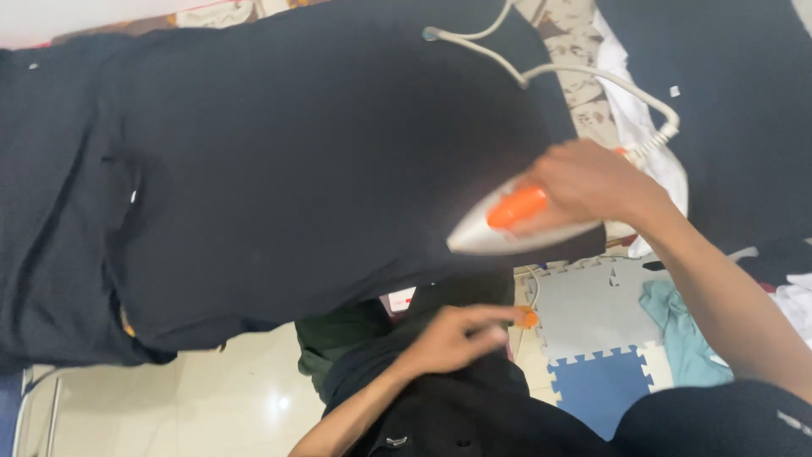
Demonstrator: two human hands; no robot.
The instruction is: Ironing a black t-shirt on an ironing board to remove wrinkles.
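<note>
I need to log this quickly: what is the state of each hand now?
Left hand: closed loosely, resting on dark clothes.
Right hand: closed around the iron handle.

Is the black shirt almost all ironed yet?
The broad middle of the black shirt already lies smooth. The right hand is pressing the iron onto its lower right edge. Folds show at the left end, and the left hand rests on more dark clothes.

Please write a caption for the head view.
Right hand pressing an iron on black cloth; left hand below.
</note>
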